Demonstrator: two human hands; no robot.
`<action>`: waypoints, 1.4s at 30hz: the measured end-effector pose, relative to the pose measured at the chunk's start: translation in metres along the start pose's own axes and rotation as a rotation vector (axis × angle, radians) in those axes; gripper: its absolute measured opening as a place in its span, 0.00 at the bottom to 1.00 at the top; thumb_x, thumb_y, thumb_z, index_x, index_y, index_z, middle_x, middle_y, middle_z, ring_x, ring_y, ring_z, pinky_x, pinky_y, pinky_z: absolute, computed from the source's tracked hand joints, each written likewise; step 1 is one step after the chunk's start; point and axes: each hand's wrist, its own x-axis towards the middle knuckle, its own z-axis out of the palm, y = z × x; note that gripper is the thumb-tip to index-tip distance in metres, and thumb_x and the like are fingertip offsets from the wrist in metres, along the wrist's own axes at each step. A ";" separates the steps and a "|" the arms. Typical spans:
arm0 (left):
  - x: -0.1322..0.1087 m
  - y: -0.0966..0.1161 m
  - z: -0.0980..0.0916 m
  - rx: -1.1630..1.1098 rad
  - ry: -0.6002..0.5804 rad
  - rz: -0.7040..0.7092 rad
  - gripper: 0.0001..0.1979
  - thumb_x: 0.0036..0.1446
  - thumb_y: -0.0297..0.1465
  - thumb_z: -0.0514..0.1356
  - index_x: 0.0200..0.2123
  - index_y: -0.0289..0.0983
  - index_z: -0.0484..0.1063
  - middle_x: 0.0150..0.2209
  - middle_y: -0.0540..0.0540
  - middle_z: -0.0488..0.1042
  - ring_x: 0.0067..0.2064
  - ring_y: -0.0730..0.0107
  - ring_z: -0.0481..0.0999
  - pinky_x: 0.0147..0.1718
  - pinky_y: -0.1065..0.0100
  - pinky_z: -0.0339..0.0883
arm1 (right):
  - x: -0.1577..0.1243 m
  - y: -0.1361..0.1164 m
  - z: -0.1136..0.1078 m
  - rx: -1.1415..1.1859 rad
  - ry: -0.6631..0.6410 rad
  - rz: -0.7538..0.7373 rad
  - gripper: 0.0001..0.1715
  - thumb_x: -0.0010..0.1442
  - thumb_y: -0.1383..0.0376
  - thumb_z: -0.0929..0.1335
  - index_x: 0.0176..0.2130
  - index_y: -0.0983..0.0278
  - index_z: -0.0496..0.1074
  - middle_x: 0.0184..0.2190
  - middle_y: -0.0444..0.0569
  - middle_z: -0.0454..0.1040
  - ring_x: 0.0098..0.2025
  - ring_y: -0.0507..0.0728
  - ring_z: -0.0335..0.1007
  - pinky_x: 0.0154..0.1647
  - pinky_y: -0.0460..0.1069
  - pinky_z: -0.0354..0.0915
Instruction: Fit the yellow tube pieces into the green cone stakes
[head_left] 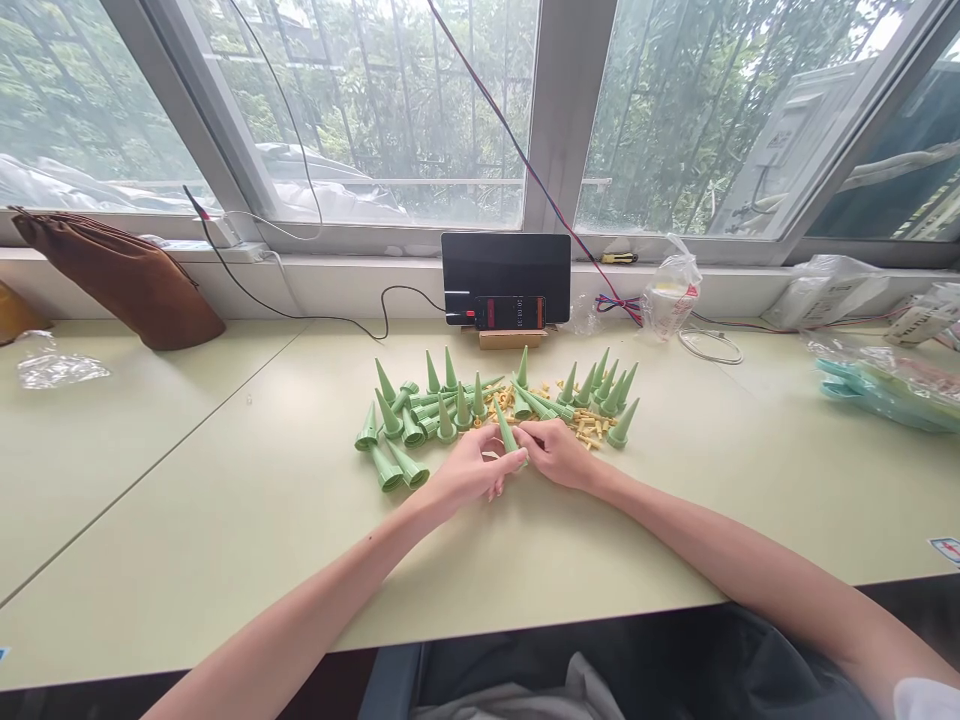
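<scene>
My left hand [476, 468] has its thumb and fingers closed around a green plastic cone spike [505, 428], whose tip points up and slightly left. Close against the spike's right side, my right hand [556, 454] is closed with its fingers bent in; whatever they pinch is hidden. Beyond both hands lie several more green cone spikes [445, 420], some upright and some on their sides, with open ends showing on the nearest ones [387, 470]. Small yellow plastic pieces [592, 428] are scattered among them, mostly behind and right of my right hand.
A phone [511, 312] showing a timer leans on a small cardboard stand [513, 339] before a black tablet [506, 262]. A brown drawstring bag [124, 280] is at far left. Plastic-wrapped items [892, 385] sit at right. Cables [300, 317] run along the window side.
</scene>
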 end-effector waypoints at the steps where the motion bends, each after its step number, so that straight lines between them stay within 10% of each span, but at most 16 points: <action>1: 0.000 0.000 0.000 0.005 0.001 -0.001 0.20 0.51 0.43 0.66 0.41 0.36 0.68 0.30 0.50 0.70 0.21 0.76 0.67 0.19 0.72 0.63 | 0.000 0.000 0.000 -0.002 -0.001 0.001 0.22 0.68 0.60 0.57 0.23 0.62 0.51 0.18 0.41 0.55 0.20 0.51 0.49 0.23 0.48 0.48; 42: 0.000 0.006 -0.001 -0.113 -0.007 0.034 0.20 0.52 0.41 0.66 0.43 0.35 0.68 0.31 0.49 0.71 0.20 0.80 0.65 0.19 0.72 0.61 | -0.003 0.002 0.000 -0.079 0.153 -0.076 0.22 0.69 0.61 0.58 0.24 0.62 0.53 0.19 0.41 0.57 0.22 0.51 0.51 0.24 0.47 0.50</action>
